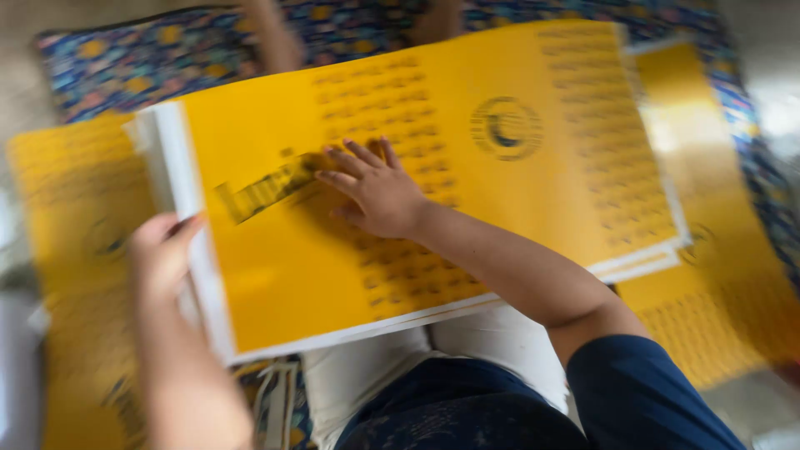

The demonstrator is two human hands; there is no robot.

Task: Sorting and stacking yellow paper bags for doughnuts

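Observation:
A stack of large yellow printed sheets [467, 167] with white borders lies across my lap, blurred by motion. My right hand [375, 190] rests flat on the top sheet, fingers spread, near a dark printed band. My left hand [162, 250] grips the stack's white left edge [196, 250], thumb on top. A round dark emblem [506, 127] is printed near the sheet's middle.
More yellow sheets lie on the floor at the left [71, 250] and at the right [708, 292]. A blue patterned mat [167, 54] with yellow spots spreads beneath everything. My legs in white trousers [375, 375] show below the stack.

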